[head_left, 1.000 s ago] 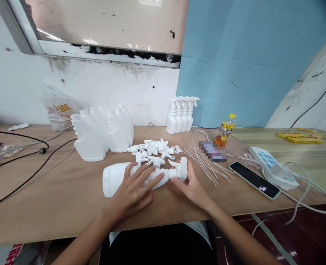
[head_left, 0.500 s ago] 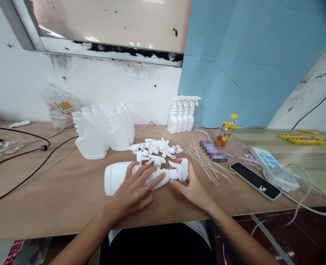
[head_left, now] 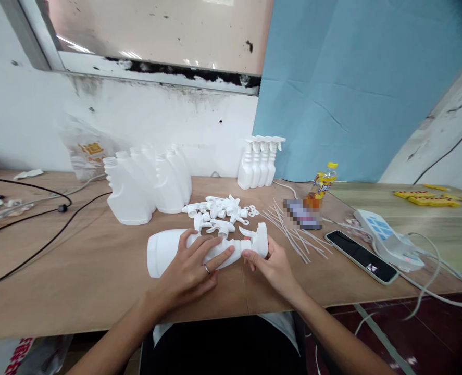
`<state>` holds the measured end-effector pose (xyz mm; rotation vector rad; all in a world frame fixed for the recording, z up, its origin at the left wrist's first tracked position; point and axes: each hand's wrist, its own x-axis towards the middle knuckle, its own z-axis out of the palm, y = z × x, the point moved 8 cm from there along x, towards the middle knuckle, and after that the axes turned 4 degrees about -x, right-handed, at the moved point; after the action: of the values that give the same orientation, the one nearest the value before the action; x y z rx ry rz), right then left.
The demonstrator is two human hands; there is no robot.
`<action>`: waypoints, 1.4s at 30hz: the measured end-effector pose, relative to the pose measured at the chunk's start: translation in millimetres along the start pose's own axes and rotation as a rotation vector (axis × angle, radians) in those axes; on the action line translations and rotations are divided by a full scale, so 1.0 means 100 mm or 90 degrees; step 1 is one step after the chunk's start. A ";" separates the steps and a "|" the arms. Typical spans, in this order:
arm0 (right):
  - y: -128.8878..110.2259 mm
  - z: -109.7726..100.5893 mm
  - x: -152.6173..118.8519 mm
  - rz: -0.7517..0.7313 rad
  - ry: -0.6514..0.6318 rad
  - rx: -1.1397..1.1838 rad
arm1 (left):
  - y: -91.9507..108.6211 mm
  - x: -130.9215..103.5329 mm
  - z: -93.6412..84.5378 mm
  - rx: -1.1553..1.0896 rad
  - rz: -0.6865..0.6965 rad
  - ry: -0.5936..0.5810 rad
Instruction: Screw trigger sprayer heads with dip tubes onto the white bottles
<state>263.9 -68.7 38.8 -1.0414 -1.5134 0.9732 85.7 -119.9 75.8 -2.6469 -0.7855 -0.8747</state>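
Bottle (head_left: 164, 252) clamped by left grip (head_left: 194, 263), sprayer (head_left: 259, 240) pinched by right grip (head_left: 273, 264); likely light, slick, squeezable; best held at neck (head_left: 237, 246) between grips.

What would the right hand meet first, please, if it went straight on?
The right hand would first meet the spray head it holds; beyond, probably loose trigger parts, though depth is unclear.

Bottles (head_left: 128, 202) are stood on the table (head_left: 78, 281); nozzles (head_left: 216, 209) and straws (head_left: 291, 238) are scattered; a phone (head_left: 361, 257) is laid flat.
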 end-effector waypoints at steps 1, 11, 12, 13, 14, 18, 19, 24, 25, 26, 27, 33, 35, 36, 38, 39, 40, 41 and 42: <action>0.01 0.01 0.00 0.005 0.001 0.002 | 0.01 -0.01 0.01 0.003 0.003 -0.003; 0.29 0.33 -0.07 0.094 -0.181 0.028 | -0.02 0.11 0.08 0.099 -0.141 -0.088; 0.30 0.35 -0.09 0.098 -0.189 0.014 | -0.03 0.11 0.10 0.112 -0.156 -0.101; 0.30 0.35 -0.09 0.097 -0.191 0.001 | -0.03 0.11 0.11 0.122 -0.169 -0.110; 0.29 0.35 -0.10 0.095 -0.189 -0.008 | -0.04 0.11 0.12 0.131 -0.177 -0.117; 0.24 0.31 -0.09 0.098 -0.180 -0.022 | -0.05 0.10 0.17 0.142 -0.180 -0.133; 0.23 0.31 -0.09 0.099 -0.183 -0.023 | -0.05 0.10 0.17 0.140 -0.180 -0.133; 0.25 0.34 -0.09 0.095 -0.198 -0.014 | -0.04 0.09 0.18 0.129 -0.157 -0.121; 0.26 0.34 -0.09 0.096 -0.197 -0.013 | -0.03 0.09 0.18 0.128 -0.150 -0.117; 0.27 0.34 -0.09 0.097 -0.195 -0.014 | -0.03 0.09 0.18 0.127 -0.145 -0.114; 0.27 0.33 -0.09 0.099 -0.194 -0.017 | -0.03 0.09 0.18 0.126 -0.143 -0.112; 0.27 0.35 -0.10 0.110 -0.203 -0.010 | -0.04 0.08 0.19 0.110 -0.140 -0.091; 0.28 0.38 -0.11 0.128 -0.216 -0.008 | -0.03 0.08 0.18 0.112 -0.135 -0.082; 0.28 0.39 -0.11 0.136 -0.225 -0.007 | -0.02 0.08 0.16 0.112 -0.134 -0.076; 0.23 0.36 -0.11 0.128 -0.240 -0.002 | 0.01 0.10 0.10 0.100 -0.129 -0.055; 0.18 0.31 -0.09 0.111 -0.243 -0.001 | 0.02 0.11 0.04 0.091 -0.125 -0.038; 0.12 0.23 -0.07 0.086 -0.239 -0.008 | 0.03 0.11 -0.03 0.084 -0.123 -0.018; 0.05 0.10 -0.04 0.056 -0.223 -0.020 | 0.02 0.11 -0.11 0.081 -0.125 0.006; -0.03 -0.06 -0.01 0.029 -0.199 -0.041 | 0.00 0.11 -0.19 0.083 -0.131 0.027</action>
<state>269.7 -69.7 42.0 -1.0057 -1.7913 1.1670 83.8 -122.4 97.1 -2.4583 -1.0797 -0.8935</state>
